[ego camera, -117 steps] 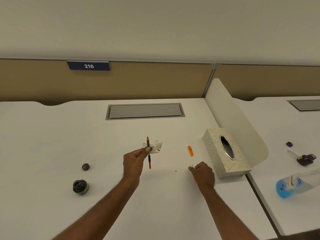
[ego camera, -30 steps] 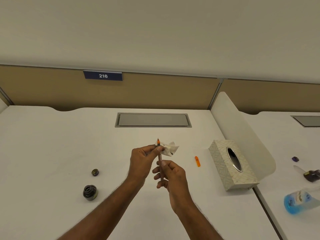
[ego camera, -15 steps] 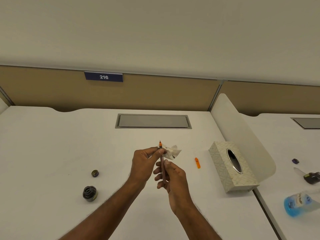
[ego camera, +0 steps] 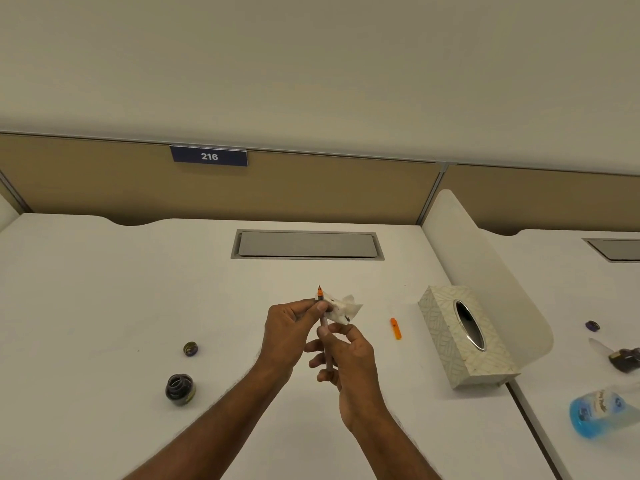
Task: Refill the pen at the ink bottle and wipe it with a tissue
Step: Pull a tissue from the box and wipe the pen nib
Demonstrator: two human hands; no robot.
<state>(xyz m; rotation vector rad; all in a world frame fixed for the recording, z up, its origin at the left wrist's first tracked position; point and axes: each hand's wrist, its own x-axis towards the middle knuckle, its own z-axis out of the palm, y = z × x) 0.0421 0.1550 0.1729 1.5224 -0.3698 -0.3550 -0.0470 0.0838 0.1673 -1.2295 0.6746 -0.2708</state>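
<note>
A thin pen [ego camera: 322, 319] with an orange tip stands nearly upright above the white desk, nib up. My left hand [ego camera: 292, 332] pinches its upper part together with a crumpled, ink-spotted white tissue [ego camera: 343, 308]. My right hand [ego camera: 341, 355] grips the pen's lower barrel just below. An open ink bottle [ego camera: 180, 389] sits on the desk at the left, with its small cap [ego camera: 190, 348] lying behind it. An orange pen cap [ego camera: 395, 328] lies to the right of my hands.
A patterned tissue box [ego camera: 462, 337] stands at the right against a white divider [ego camera: 485, 271]. On the neighbouring desk are a second ink bottle [ego camera: 625, 359], a purple cap [ego camera: 592, 325] and a blue bottle [ego camera: 601, 408]. A grey cable hatch [ego camera: 307, 244] is set into the desk behind.
My right hand has come off the desk and taken hold of the pen's lower barrel. Over the last second both hands and the pen have hardly moved.
</note>
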